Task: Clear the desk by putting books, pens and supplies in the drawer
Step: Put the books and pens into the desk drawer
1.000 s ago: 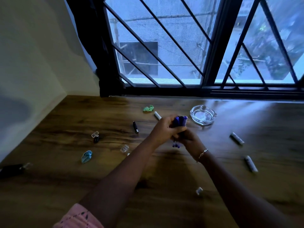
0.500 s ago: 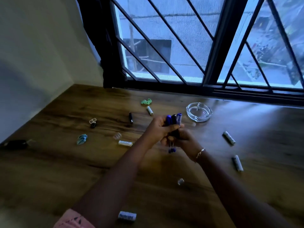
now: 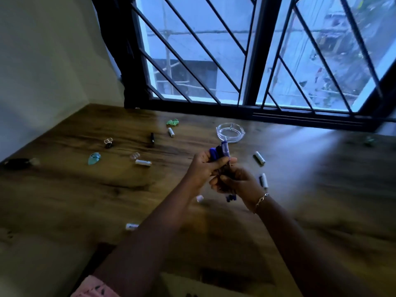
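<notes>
Gripping a bundle of blue and dark pens (image 3: 220, 151), both hands meet above the wooden counter (image 3: 64, 200), just as they did half a second ago. The bundle is still upright, with the caps on top and the blue ends poking out below the right hand.

Since then the pair has drifted to the person's right over the counter. The small white piece (image 3: 199, 198), which lay below the right wrist, now sits just beside the left wrist. The nearer white cylinder (image 3: 263, 180) now lies just beside the right hand.

The left hand (image 3: 202, 168) has its fingers curled round the upper part of the bundle, just under the caps. The right hand (image 3: 236, 182), with a bracelet (image 3: 261, 200) at the wrist, closes round the lower part, and the two hands touch.

Just beyond the hands stands a glass ashtray (image 3: 230, 133), and the tallest cap overlaps its near rim in the view. The farther white cylinder (image 3: 259, 157) lies to the right of the hands. Well apart to their left lie a white tube (image 3: 143, 162), a clear cap (image 3: 134, 155), a teal scrap (image 3: 93, 158) and a black stick (image 3: 152, 138).
</notes>
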`<action>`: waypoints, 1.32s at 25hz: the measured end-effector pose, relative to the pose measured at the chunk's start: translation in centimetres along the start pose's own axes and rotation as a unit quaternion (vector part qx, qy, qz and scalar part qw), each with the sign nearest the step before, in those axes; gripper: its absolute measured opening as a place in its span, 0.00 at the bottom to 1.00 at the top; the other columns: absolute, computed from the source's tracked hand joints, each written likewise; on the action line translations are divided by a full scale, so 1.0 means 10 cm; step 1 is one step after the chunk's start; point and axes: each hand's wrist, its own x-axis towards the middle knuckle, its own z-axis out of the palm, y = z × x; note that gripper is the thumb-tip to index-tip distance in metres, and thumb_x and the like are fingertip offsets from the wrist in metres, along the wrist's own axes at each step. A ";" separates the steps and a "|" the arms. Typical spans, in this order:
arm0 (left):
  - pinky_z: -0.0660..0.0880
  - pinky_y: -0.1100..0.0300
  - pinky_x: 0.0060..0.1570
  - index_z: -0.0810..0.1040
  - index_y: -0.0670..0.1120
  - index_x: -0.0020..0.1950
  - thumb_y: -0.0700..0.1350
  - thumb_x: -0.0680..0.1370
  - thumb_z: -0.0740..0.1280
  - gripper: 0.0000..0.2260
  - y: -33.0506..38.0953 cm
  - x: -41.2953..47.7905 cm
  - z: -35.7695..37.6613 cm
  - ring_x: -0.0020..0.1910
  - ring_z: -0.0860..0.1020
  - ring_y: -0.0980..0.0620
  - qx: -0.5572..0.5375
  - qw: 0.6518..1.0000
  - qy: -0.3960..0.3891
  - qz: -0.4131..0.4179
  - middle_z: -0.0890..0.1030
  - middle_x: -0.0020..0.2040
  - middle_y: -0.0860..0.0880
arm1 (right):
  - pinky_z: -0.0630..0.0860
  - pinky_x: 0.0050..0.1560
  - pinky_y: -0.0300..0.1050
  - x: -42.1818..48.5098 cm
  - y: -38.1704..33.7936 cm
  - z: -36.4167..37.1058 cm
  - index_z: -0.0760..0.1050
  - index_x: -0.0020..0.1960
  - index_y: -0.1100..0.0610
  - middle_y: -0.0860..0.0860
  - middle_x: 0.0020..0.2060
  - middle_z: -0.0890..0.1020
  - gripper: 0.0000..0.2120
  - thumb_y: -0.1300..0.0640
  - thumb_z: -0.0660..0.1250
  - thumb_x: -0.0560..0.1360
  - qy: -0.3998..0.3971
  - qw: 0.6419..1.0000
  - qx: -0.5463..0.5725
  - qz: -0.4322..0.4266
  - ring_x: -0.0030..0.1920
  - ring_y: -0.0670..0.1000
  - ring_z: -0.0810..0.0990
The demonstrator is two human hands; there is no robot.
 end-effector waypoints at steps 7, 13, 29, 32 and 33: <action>0.72 0.60 0.56 0.69 0.46 0.64 0.63 0.59 0.73 0.39 -0.25 -0.41 0.97 0.59 0.74 0.54 0.125 0.990 0.028 0.053 0.75 0.60 0.49 | 0.77 0.50 0.54 -1.06 0.15 -0.63 0.76 0.52 0.64 0.52 0.36 0.82 0.10 0.72 0.59 0.75 0.146 0.955 -0.254 0.044 0.39 0.54 0.82; 0.62 0.49 0.69 0.66 0.35 0.69 0.64 0.66 0.63 0.42 -0.43 -0.63 1.87 0.70 0.64 0.40 0.397 0.898 -0.064 0.180 0.68 0.69 0.36 | 0.74 0.48 0.48 -1.67 0.04 -1.60 0.72 0.60 0.55 0.54 0.54 0.81 0.16 0.63 0.62 0.73 0.198 0.713 -0.663 0.112 0.54 0.59 0.79; 0.36 0.53 0.73 0.39 0.42 0.76 0.64 0.77 0.55 0.41 -0.90 -0.67 2.91 0.76 0.38 0.47 0.679 0.708 -0.190 0.032 0.38 0.77 0.43 | 0.44 0.74 0.52 -2.08 0.62 -2.43 0.41 0.76 0.58 0.55 0.76 0.46 0.63 0.28 0.12 0.49 0.060 0.706 -0.699 0.095 0.76 0.54 0.44; 0.37 0.53 0.73 0.39 0.42 0.76 0.64 0.76 0.56 0.42 -0.89 -0.68 2.94 0.76 0.39 0.48 0.641 0.750 -0.161 0.038 0.40 0.77 0.44 | 0.40 0.73 0.57 -2.13 0.59 -2.40 0.39 0.76 0.57 0.55 0.76 0.43 0.58 0.27 0.16 0.54 0.061 0.707 -0.699 0.085 0.76 0.54 0.41; 0.38 0.53 0.73 0.40 0.42 0.77 0.64 0.76 0.57 0.42 -0.89 -0.69 2.94 0.76 0.39 0.48 0.618 0.772 -0.144 0.043 0.40 0.78 0.44 | 0.39 0.73 0.58 -2.16 0.59 -2.39 0.39 0.76 0.57 0.55 0.76 0.43 0.52 0.29 0.21 0.60 0.062 0.707 -0.699 0.084 0.76 0.55 0.40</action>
